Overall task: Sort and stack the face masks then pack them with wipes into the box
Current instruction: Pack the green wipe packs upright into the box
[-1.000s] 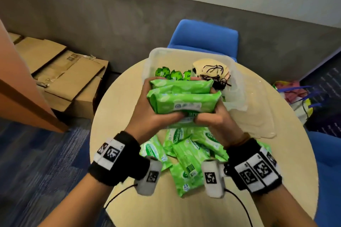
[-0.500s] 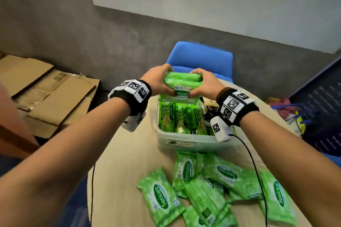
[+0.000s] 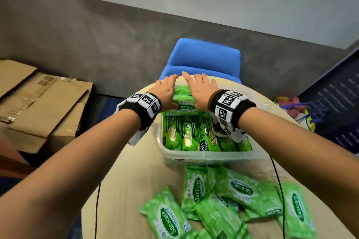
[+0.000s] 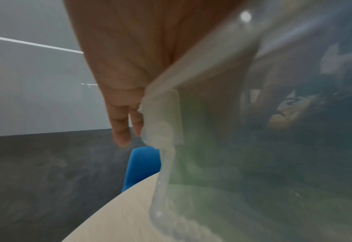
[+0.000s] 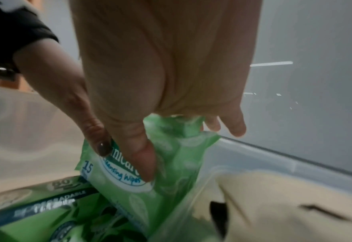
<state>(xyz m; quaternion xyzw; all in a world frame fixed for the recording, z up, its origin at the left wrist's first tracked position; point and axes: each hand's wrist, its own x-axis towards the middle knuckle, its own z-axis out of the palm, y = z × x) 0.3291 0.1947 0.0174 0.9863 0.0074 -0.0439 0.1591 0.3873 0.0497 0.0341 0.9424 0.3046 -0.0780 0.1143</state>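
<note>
Head view: left hand (image 3: 168, 93) and right hand (image 3: 202, 91) grasp the wipes pack (image 3: 183, 101) together, thumbs on its near face, fingers laid straight over its top. It sits inside the clear box (image 3: 204, 156), above the upright packs (image 3: 186, 134) nearer the wrists. Right wrist view: beige face masks (image 5: 274, 204) lie in the box, below the right fingers.

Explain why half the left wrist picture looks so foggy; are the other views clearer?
Left wrist view: the lens looks through the clear box wall at close range, so that half turns milky and unfocused. Right wrist view: print on the pack of wipes reads clearly, while the beige face mask nearby smears. Head view: evenly lit, fairly sharp, edges stretched by the wide lens.
</note>
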